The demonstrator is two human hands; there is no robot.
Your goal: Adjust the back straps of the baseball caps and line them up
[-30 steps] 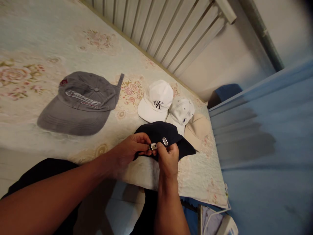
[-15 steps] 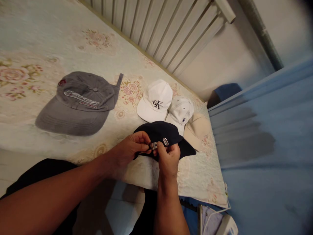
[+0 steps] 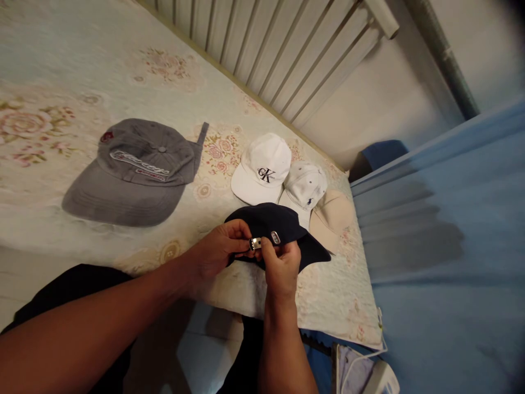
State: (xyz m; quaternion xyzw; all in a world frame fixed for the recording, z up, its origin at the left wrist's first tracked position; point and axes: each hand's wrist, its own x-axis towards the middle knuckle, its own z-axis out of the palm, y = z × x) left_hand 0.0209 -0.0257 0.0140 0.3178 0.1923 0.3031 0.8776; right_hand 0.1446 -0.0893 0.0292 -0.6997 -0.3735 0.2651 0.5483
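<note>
A dark navy cap [image 3: 273,221] lies at the near edge of a bed covered with a pale floral sheet [image 3: 82,65]. My left hand [image 3: 215,253] pinches the back strap of the cap just left of its small metal buckle [image 3: 256,243]. From the right side, my right hand [image 3: 281,268] is closed on the strap, its thumb against the buckle. A metal eyelet [image 3: 275,237] shows on the cap just above my right thumb.
A grey cap [image 3: 133,172] lies to the left on the bed. Behind the navy cap sit a white cap with a black logo [image 3: 262,167], a white dotted cap [image 3: 305,186] and a beige cap [image 3: 330,216]. A slatted headboard [image 3: 287,49] runs along the far edge. Blue fabric [image 3: 443,262] fills the right.
Both hands stay on the strap and buckle with only slight finger shifts. The caps on the bed have not moved.
</note>
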